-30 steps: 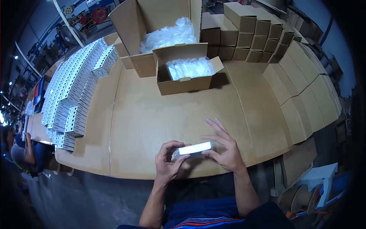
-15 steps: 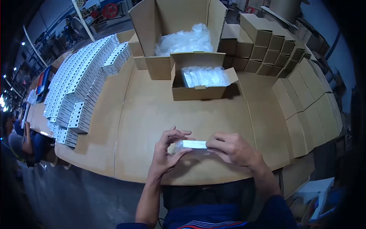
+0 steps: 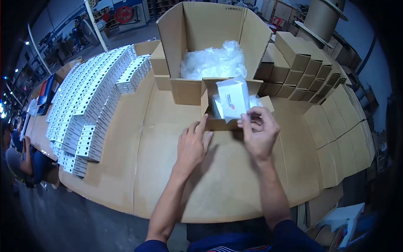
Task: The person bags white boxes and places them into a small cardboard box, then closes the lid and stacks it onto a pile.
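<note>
A flat white packet in clear wrap (image 3: 233,99) is pinched at its lower right corner by my right hand (image 3: 261,131), tilted up over the small open carton (image 3: 220,124). Inside that carton, other wrapped white packets (image 3: 253,101) show partly behind the one I hold. My left hand (image 3: 193,143) is at the carton's front left corner, fingers apart, its index fingertip at the cardboard and nothing held.
Behind stands a large open box (image 3: 212,25) with clear plastic wrap (image 3: 214,63). Stacked white boxes (image 3: 90,96) fill the left. Brown cartons (image 3: 294,54) and more cardboard boxes (image 3: 336,130) line the right. Another person (image 3: 25,157) sits at the far left.
Both hands have moved forward from the table's near part to the small carton. My left hand has let go of the packet, and my right hand has raised it, its broad face now showing.
</note>
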